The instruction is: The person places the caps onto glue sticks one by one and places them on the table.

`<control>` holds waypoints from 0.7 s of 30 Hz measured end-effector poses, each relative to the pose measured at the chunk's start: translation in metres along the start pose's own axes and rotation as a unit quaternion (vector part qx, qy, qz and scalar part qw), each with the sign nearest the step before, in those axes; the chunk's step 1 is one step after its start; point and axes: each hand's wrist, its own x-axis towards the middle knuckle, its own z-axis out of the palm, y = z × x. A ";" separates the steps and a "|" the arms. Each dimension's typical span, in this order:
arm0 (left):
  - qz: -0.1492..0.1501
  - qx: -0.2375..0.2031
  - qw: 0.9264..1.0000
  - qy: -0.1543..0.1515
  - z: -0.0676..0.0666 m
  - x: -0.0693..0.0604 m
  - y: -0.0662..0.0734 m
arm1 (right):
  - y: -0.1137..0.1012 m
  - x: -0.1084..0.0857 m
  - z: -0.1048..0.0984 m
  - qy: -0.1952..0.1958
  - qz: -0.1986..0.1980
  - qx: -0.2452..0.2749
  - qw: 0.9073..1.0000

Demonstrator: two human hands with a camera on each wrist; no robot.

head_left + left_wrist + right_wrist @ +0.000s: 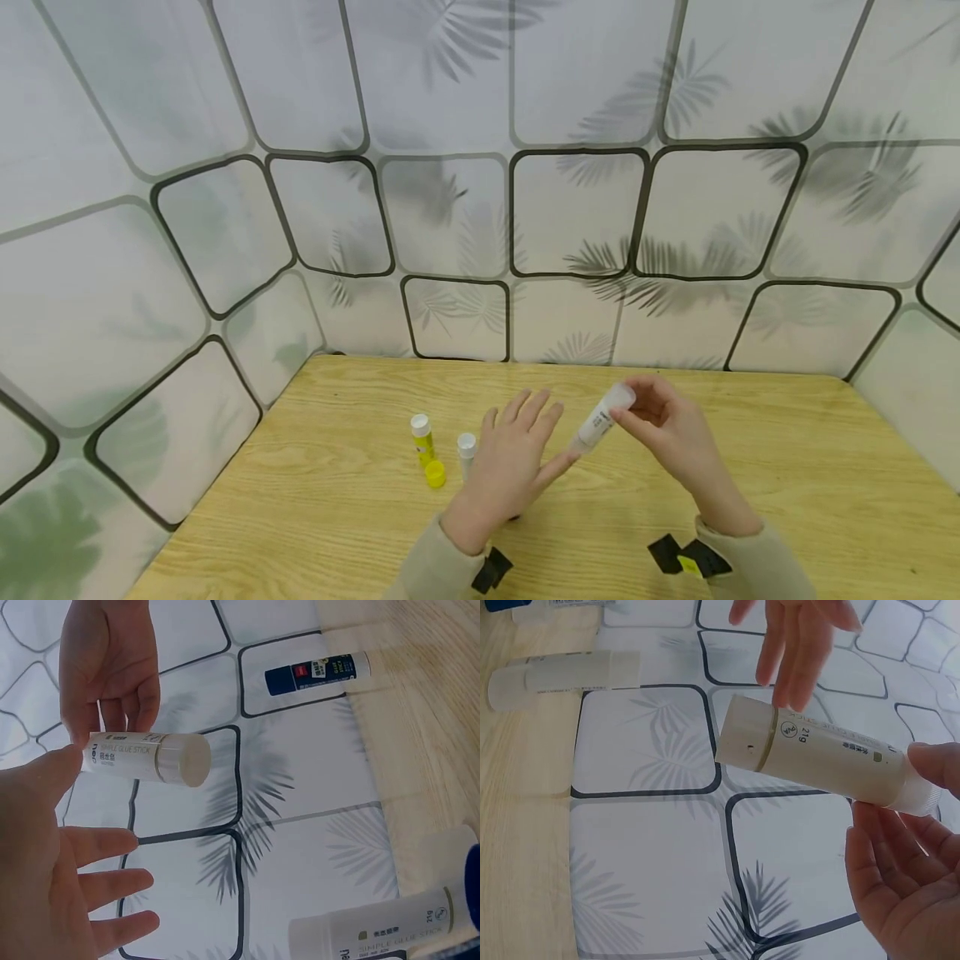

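A white glue stick (597, 423) is held tilted above the table. My right hand (675, 429) pinches it near its upper end between thumb and fingers, as the right wrist view also shows around the glue stick (825, 761). My left hand (510, 458) has its fingers spread, with the thumb at the stick's lower end in the head view. Whether that thumb touches the stick I cannot tell. Behind the left hand, a second white glue stick (467, 447) stands upright, partly hidden. In the left wrist view appears a dark blue glue stick (319, 673).
A yellow glue stick with a white top (422, 437) stands left of the hands, beside a round yellow cap (435, 475). The wooden table (337, 500) meets a patterned cloth wall (457, 317) at its back and sides. Another white glue stick (375, 930) is close to the left wrist camera.
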 end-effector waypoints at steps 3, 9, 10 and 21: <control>-0.010 0.004 1.000 -0.024 0.002 -0.001 0.000 | 0.003 0.002 -0.003 -0.001 0.009 -0.013 1.000; -0.015 0.020 0.999 -0.046 0.002 -0.001 -0.001 | 0.010 0.005 -0.006 -0.001 0.019 -0.034 0.999; -0.018 0.021 0.998 -0.049 0.002 -0.001 -0.001 | 0.011 0.006 -0.007 -0.002 0.018 -0.036 0.999; -0.044 0.018 0.996 -0.070 0.000 0.000 -0.003 | 0.029 0.008 -0.018 -0.027 -0.009 -0.099 0.995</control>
